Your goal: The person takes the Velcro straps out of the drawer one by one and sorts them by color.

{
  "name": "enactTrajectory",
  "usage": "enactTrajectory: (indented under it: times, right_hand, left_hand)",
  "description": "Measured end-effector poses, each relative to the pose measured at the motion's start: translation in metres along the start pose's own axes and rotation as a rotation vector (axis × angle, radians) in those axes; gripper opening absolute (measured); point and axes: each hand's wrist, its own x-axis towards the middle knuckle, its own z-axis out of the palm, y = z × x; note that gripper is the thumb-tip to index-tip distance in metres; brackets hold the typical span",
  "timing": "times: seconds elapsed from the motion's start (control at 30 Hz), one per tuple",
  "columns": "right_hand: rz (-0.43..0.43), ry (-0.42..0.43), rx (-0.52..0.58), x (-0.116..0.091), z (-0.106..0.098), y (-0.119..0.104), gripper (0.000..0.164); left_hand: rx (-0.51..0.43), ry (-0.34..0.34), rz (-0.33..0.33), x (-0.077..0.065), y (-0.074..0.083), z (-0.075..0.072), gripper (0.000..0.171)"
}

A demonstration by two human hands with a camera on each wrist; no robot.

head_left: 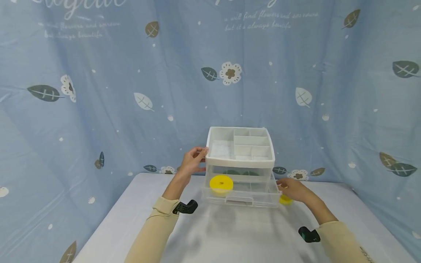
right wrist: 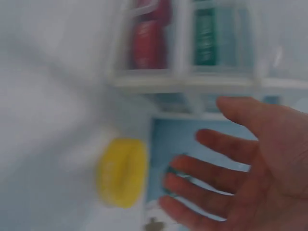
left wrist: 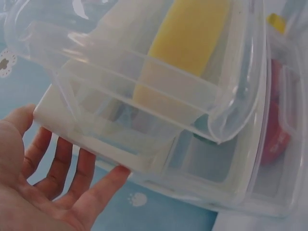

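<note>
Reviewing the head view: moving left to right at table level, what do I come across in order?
Left sleeve → left hand → large yellow disc in the clear drawer → the white tray's small compartments → right hand → right sleeve.

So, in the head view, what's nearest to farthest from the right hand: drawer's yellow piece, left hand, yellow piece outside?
1. Outside yellow piece: beside the right hand.
2. Inner yellow piece: left in the clear drawer.
3. Left hand: left side of the white tray.
</note>
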Motion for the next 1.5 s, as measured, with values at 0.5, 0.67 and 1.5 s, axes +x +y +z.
enactTrajectory:
  times: [0.5,0.67,1.5]
  right_hand:
    - [-0.047,0.023,-0.179,-0.036,-0.054,-0.078,0.031]
    - [-0.003,0.055,-0.255,-0.046,-0.066,-0.100,0.025]
    - [-0.173,0.167,-0.075,-0.021,-0.019,-0.159,0.020]
  left_hand:
    - [0.017,-0.003,0.015,0.001,-0.003,-0.001,0.050]
    - [0.030,-0.007,0.017,0.000,-0.002,0.000,0.050]
    - [0.181,0.042,0.366,-0.001,-0.003,0.004,0.041]
